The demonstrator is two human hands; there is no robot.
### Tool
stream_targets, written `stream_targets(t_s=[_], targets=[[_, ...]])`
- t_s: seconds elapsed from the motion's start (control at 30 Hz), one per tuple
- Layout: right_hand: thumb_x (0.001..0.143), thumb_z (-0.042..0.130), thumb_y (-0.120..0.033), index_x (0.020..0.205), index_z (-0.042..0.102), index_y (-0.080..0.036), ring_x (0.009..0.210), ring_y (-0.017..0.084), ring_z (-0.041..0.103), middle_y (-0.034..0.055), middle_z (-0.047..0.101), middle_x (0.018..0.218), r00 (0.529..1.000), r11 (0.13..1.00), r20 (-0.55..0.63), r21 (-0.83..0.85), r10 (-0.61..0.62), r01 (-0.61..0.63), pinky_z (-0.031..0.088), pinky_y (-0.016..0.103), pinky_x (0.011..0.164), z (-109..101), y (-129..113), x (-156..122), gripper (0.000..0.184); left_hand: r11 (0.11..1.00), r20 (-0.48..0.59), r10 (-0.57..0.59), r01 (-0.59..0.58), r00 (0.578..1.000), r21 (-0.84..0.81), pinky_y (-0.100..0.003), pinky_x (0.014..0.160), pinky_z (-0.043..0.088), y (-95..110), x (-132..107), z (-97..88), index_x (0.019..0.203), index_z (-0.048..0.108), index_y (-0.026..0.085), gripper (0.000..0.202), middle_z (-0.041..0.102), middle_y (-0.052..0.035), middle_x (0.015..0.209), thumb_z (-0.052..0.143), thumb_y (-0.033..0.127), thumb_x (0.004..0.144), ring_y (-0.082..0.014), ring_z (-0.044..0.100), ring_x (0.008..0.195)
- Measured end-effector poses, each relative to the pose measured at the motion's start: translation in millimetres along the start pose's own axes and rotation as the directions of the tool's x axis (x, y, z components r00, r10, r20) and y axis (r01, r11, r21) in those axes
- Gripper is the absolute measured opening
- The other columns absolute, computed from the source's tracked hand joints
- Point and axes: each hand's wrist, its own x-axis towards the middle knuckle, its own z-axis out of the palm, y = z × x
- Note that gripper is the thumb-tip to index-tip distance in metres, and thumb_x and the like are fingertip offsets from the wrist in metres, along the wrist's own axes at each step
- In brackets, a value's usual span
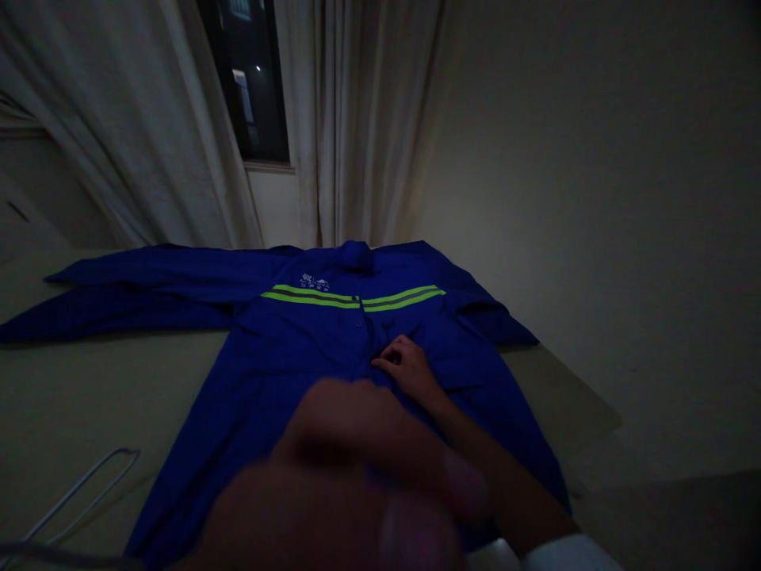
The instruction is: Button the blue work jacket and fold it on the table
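Observation:
A blue work jacket [309, 349] lies front up, with yellow-green reflective stripes [404, 298] across the chest and a white logo [314, 282]. My right hand [407, 366] reaches in from the lower right and pinches the jacket's front edge just below the stripes; the cloth puckers there. Large and blurred, my left hand [333, 476] is close to the camera, above the lower part of the jacket. Its fingers are curled, thumb and forefinger near each other; whether anything is between them does not show.
The jacket rests on a pale bed-like surface [77, 404]. A white wire hanger [89, 492] lies at the lower left. Behind are light curtains [369, 119] and a dark window [250, 87]; a plain wall [624, 222] stands on the right. The room is dim.

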Motion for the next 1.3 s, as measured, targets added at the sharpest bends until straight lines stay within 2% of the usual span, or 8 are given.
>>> stream_targets(t_s=[0.13, 0.27, 0.33, 0.43, 0.73, 1.03, 1.13, 1.3], targets=[[0.084, 0.081, -0.019, 0.077, 0.075, -0.017, 0.077, 0.015, 0.061, 0.0008, 0.062, 0.085, 1.000, 0.999, 0.003, 0.015, -0.031, 0.031, 0.048, 0.029, 0.074, -0.4, 1.5, 0.0, 0.009, 0.980, -0.013, -0.047, 0.044, 0.999, -0.194, -0.033, 0.070, 0.055, -52.8, 28.1, 31.6, 0.108, 0.065, 0.031, 0.015, 0.068, -0.0009, 0.091, 0.053, 0.030, 0.100, -0.0176, 0.065, 0.080], [0.084, 0.079, -0.017, 0.078, 0.075, -0.018, 0.075, 0.013, 0.060, -0.0003, 0.060, 0.085, 0.999, 0.999, 0.004, 0.017, -0.050, 0.050, 0.047, 0.026, 0.071, -1.4, 4.8, 0.3, 0.006, 0.889, 0.125, -0.364, 0.304, 0.923, 0.343, -0.035, 0.080, 0.052, -141.2, 31.8, 45.5, 0.110, 0.060, 0.020, 0.017, 0.070, -0.0065, 0.101, 0.052, 0.022, 0.095, -0.0211, 0.067, 0.088], [0.084, 0.077, -0.015, 0.081, 0.076, -0.018, 0.074, 0.012, 0.060, -0.0005, 0.060, 0.086, 0.998, 0.998, 0.024, 0.027, -0.062, 0.061, 0.047, 0.025, 0.072, -3.5, 5.5, 0.3, 0.005, 0.752, 0.227, -0.450, 0.230, 0.864, 0.617, -0.040, 0.086, 0.050, -175.8, 23.7, 42.8, 0.106, 0.061, 0.017, 0.015, 0.070, -0.0127, 0.104, 0.050, 0.023, 0.096, -0.0271, 0.067, 0.097], [0.082, 0.074, -0.009, 0.086, 0.076, -0.018, 0.073, 0.010, 0.060, -0.0003, 0.060, 0.092, 0.995, 0.997, 0.080, 0.065, -0.053, 0.048, 0.049, 0.025, 0.072, -8.5, 5.2, -0.2, 0.010, 0.645, 0.331, -0.529, 0.116, 0.782, 0.756, -0.042, 0.086, 0.048, -203.0, 11.9, 37.4, 0.097, 0.063, 0.016, 0.022, 0.069, -0.0158, 0.100, 0.043, 0.024, 0.100, -0.0299, 0.066, 0.097], [0.082, 0.056, 0.003, 0.082, 0.079, -0.021, 0.093, 0.015, 0.061, 0.0020, 0.057, 0.098, 0.987, 0.993, 0.112, -0.001, -0.113, 0.114, 0.050, 0.030, 0.089, -19.7, 0.6, -2.4, 0.033, 0.768, 0.469, -0.542, 0.183, 0.698, 0.614, -0.036, 0.084, 0.045, -210.8, 14.1, 36.8, 0.105, 0.075, 0.028, 0.028, 0.076, -0.0054, 0.109, 0.051, 0.041, 0.101, -0.0248, 0.066, 0.101], [0.081, 0.065, -0.001, 0.086, 0.075, -0.020, 0.105, 0.019, 0.061, 0.0051, 0.057, 0.107, 0.986, 0.975, -0.007, -0.146, -0.168, 0.165, 0.049, 0.035, 0.099, -33.6, -10.5, -4.9, 0.021, 0.865, 0.512, -0.318, 0.023, 0.798, 0.501, -0.037, 0.090, 0.042, -208.0, 5.5, 41.6, 0.102, 0.075, 0.026, 0.029, 0.075, -0.0055, 0.103, 0.050, 0.040, 0.102, -0.0230, 0.063, 0.099], [0.082, 0.078, -0.015, 0.094, 0.075, -0.022, 0.111, 0.024, 0.060, 0.0073, 0.059, 0.115, 0.967, 0.932, 0.090, -0.258, -0.237, 0.253, 0.048, 0.040, 0.102, -46.4, -30.5, -27.0, 0.014, 0.868, 0.544, -0.369, 0.070, 0.754, 0.491, -0.033, 0.077, 0.041, -198.7, 11.3, 41.7, 0.093, 0.072, 0.023, 0.035, 0.074, -0.0049, 0.087, 0.045, 0.041, 0.103, -0.0220, 0.064, 0.086], [0.085, 0.086, -0.034, 0.095, 0.074, -0.023, 0.104, 0.025, 0.063, 0.0070, 0.067, 0.111, 0.923, 0.897, 0.300, -0.294, -0.243, 0.332, 0.051, 0.039, 0.092, -37.6, -49.1, -87.3, 0.019, 0.822, 0.612, -0.509, 0.131, 0.605, 0.554, -0.031, 0.060, 0.035, -180.7, 21.8, 39.4, 0.068, 0.063, 0.023, 0.050, 0.068, -0.0031, 0.068, 0.044, 0.056, 0.099, -0.0195, 0.062, 0.064]])
